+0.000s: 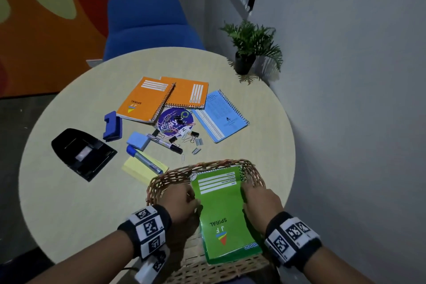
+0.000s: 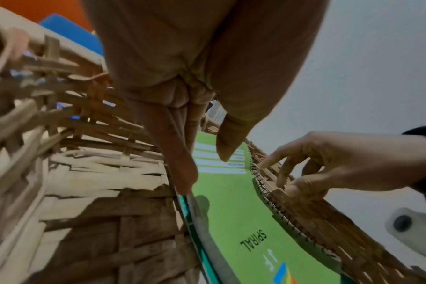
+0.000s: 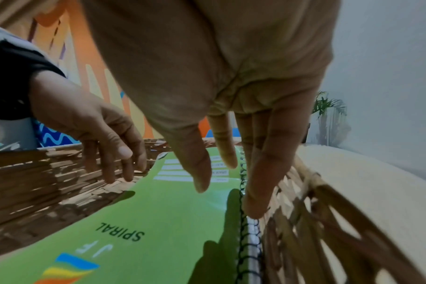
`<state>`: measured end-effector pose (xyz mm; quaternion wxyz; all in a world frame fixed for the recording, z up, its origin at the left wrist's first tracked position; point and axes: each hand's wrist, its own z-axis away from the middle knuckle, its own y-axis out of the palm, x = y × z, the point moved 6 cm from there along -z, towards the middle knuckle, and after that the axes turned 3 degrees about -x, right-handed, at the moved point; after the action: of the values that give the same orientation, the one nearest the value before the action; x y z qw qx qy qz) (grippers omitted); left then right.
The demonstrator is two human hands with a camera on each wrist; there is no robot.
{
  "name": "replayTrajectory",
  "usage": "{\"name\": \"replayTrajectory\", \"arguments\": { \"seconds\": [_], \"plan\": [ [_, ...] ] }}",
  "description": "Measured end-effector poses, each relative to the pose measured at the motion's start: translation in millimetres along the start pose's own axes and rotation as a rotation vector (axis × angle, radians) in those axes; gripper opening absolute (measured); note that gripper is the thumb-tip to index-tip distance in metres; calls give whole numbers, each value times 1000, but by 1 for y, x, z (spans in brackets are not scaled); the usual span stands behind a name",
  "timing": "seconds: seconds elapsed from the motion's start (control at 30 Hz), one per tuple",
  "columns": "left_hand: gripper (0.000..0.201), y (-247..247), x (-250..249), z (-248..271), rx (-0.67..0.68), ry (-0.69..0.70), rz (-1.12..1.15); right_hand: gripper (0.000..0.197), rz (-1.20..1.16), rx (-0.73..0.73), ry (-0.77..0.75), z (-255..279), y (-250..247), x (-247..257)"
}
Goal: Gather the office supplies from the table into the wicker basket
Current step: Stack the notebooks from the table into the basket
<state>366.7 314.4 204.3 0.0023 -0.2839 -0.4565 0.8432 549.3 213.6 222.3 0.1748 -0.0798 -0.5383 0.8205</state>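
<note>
— What fills the wicker basket (image 1: 161, 182)?
— A green notebook (image 1: 222, 210) takes its right side; bare weave lies left.
— And beyond?
— Clutter crowds mid-table: orange notebooks (image 1: 147, 99), clips (image 1: 184, 136), a hole punch (image 1: 83, 152) far left.

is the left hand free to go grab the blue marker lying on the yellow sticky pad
Probably yes. The left hand is open beside the green notebook in the wicker basket, and the blue marker lies uncovered just beyond the basket's far left rim.
</note>
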Motion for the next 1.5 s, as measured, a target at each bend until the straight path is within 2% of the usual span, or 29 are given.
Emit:
{"name": "replayTrajectory", "arguments": {
  "seconds": [0.1, 0.2, 0.33, 0.43, 0.53, 0.57, 0.63, 0.7, 0.77, 0.83, 0.9, 0.93, 0.97, 1.13, 1.2, 1.33, 1.43, 1.5],
  "plan": [
    [36, 12, 0, 3, 100, 39, 21, 25, 84, 86, -38, 1, 9, 5],
    [40, 27, -1, 5, 202, 31, 12, 21, 126, 156, -37, 1, 16, 7],
    [38, 14, -5, 9, 225, 90, -21, 22, -10, 145, -69, -3, -6, 5],
    [22, -38, -34, 1, 70, 223, 67, 32, -330, 37, -65, -23, -55, -8],
    [12, -95, -72, -34, -161, 272, 301, 28, -695, -71, 16, -70, -102, -34],
    [12, -107, -79, -53, -202, 243, 423, 27, -784, -122, 60, -92, -112, -44],
    [16, -112, -84, -95, -179, 90, 703, 34, -854, -192, 140, -142, -123, -60],
    [16, -92, -75, -135, -111, -144, 969, 43, -811, -156, 193, -190, -120, -66],
    [17, -64, -61, -163, -76, -348, 1108, 54, -759, -68, 246, -232, -103, -70],
    [27, -42, -51, -179, -64, -463, 1109, 56, -636, 14, 258, -262, -84, -73],
    [37, -31, -49, -187, -73, -483, 998, 33, -490, 84, 214, -279, -73, -70],
    [38, -30, -51, -189, -81, -465, 895, 21, -511, 108, 228, -286, -69, -70],
    [38, -29, -53, -192, -101, -440, 790, 17, -546, 118, 230, -290, -66, -67],
    [40, -24, -51, -197, -136, -426, 697, 21, -685, 114, 219, -289, -66, -52],
    [39, -25, -50, -196, -117, -441, 771, 25, -762, 84, 173, -279, -73, -47],
    [21, -28, -44, -186, -54, -470, 744, 21, -927, 52, 70, -248, -98, -38],
    [20, -33, -45, -173, -50, -383, 785, 23, -1051, 18, -10, -215, -120, -39],
    [9, -43, -50, -151, -71, -352, 897, 30, -1078, -29, -22, -191, -130, -47]
  ]
}}
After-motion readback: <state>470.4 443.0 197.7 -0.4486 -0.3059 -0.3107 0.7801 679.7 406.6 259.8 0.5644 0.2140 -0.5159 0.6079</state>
